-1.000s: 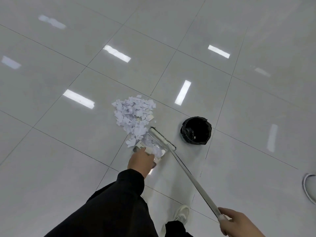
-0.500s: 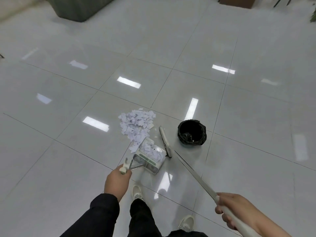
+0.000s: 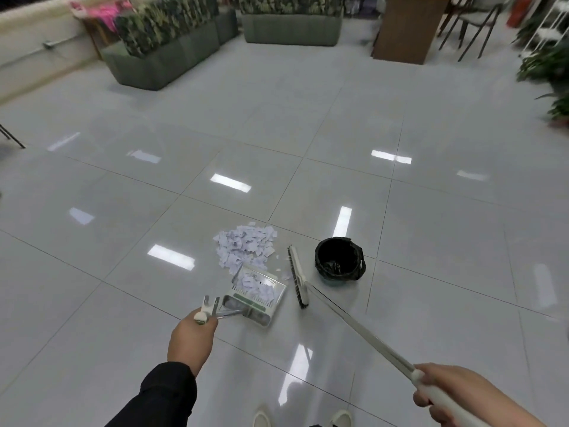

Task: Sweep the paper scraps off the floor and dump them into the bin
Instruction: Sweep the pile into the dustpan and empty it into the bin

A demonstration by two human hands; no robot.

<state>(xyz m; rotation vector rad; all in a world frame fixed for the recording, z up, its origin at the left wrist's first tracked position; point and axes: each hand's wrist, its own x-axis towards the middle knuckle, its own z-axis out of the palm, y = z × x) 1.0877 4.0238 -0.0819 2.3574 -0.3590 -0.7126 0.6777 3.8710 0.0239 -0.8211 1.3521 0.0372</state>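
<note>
Left hand: left hand (image 3: 191, 337) wrapped around the metal handle of the clear plastic dustpan (image 3: 257, 295), already got some scraps in it
Right hand: right hand (image 3: 452, 396) clamped on the long white-gripped broom (image 3: 354, 328), brush head sitting on the floor between dustpan and bin
Scraps: heap of white paper scraps (image 3: 244, 245) on the glossy grey tiled floor (image 3: 123, 303), right at the dustpan's far edge
Bin: small round bin with black liner (image 3: 338, 258), just right of the brush head, nothing in between
Around: grey-green planter boxes (image 3: 160, 53) far left, wooden cabinet (image 3: 406, 29) far right, my white shoes (image 3: 340, 419) at the near edge
</note>
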